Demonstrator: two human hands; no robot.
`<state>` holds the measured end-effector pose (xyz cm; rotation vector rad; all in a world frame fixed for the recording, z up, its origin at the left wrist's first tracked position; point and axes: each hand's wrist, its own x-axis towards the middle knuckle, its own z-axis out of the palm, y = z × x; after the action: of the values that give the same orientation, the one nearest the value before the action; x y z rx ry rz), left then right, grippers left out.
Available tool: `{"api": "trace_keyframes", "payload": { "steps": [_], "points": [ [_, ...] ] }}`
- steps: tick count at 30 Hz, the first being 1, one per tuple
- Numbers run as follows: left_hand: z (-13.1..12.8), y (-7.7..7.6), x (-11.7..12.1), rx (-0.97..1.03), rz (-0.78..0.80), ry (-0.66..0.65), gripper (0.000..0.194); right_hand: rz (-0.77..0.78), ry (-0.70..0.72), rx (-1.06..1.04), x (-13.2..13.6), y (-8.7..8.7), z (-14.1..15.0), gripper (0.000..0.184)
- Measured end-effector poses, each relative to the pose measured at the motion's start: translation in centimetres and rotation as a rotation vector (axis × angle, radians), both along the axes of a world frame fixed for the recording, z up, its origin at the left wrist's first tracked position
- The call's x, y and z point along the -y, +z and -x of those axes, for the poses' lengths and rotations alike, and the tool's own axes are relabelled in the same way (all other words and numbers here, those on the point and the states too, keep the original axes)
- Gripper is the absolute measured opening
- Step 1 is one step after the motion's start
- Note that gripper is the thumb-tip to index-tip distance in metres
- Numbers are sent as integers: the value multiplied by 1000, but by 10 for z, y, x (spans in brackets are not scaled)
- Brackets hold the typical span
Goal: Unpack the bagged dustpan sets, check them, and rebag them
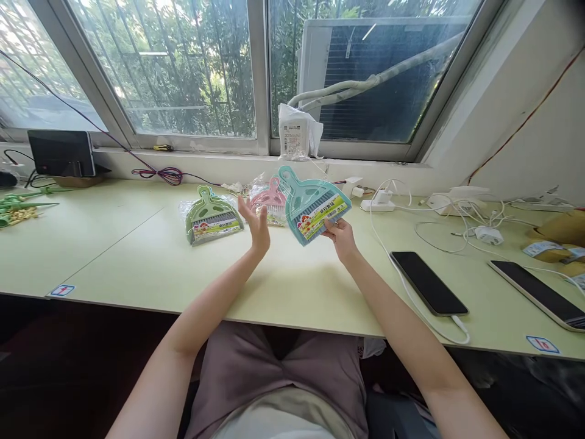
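My right hand (340, 238) grips the lower right edge of a blue mini dustpan and brush set (315, 201), holding it tilted above the table. A colourful printed label crosses its grey bristles. My left hand (256, 225) is raised to the left of it, fingers apart, holding nothing. Behind my left hand lies a pink dustpan set (270, 196), partly hidden by the hand and the blue set. Farther left, a green dustpan set (212, 216) in clear wrapping rests on the table.
Two phones (429, 281) lie on the right of the pale table (137, 262), one plugged into a white cable. Chargers and a power strip (378, 201) sit behind them. A black tablet (61, 153) stands back left; a white package (297, 131) is on the windowsill.
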<state>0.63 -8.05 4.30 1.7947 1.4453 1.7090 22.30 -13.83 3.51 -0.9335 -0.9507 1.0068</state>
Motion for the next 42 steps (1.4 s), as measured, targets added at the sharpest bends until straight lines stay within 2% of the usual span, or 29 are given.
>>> {"api": "trace_keyframes", "payload": {
  "steps": [4,5,7,11,18,24,29,33,38,42],
  "points": [
    [-2,13,-6,344,236,-569,60,9,20,34,3,1,7,54],
    [-7,12,-3,430,283,-669,61,15,14,49,4,2,9,54],
    [-20,6,9,569,378,-779,62,16,-9,70,6,3,13,53],
    [-41,-10,28,697,505,-826,62,-21,-76,59,8,7,15,51],
    [-37,-19,22,516,598,-927,71,-29,-151,7,5,4,11,43],
    [-41,-17,28,445,539,-894,68,-42,-184,-36,3,3,14,40],
    [-45,-19,29,478,472,-749,67,-41,-127,-48,6,5,15,39],
    [-45,-22,30,508,459,-725,67,-11,-84,-48,9,8,15,39],
    [-43,-21,31,506,451,-738,65,53,-176,-79,10,14,6,41],
    [-42,-20,30,489,454,-765,64,25,-256,-67,6,18,-3,34]
  ]
}}
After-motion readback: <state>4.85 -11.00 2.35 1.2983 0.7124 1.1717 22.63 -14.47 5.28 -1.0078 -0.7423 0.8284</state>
